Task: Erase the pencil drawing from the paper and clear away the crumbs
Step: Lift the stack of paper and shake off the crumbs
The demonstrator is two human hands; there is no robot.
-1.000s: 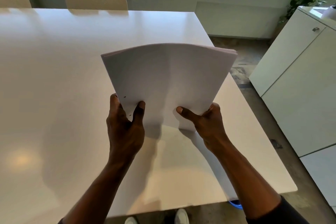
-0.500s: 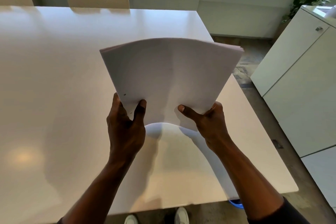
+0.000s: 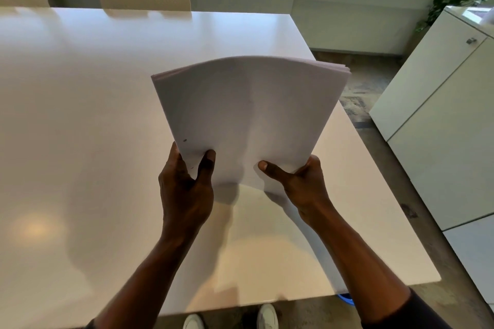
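Left hand [image 3: 187, 187] and right hand [image 3: 302, 184] pinch the raised paper [image 3: 248, 115] at its near corners.

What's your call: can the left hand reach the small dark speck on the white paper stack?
Probably yes. The left hand grips the lower left corner of the white paper stack, and the small dark speck sits bare above its thumb. It must loosen its grip; the right hand holds the other corner.
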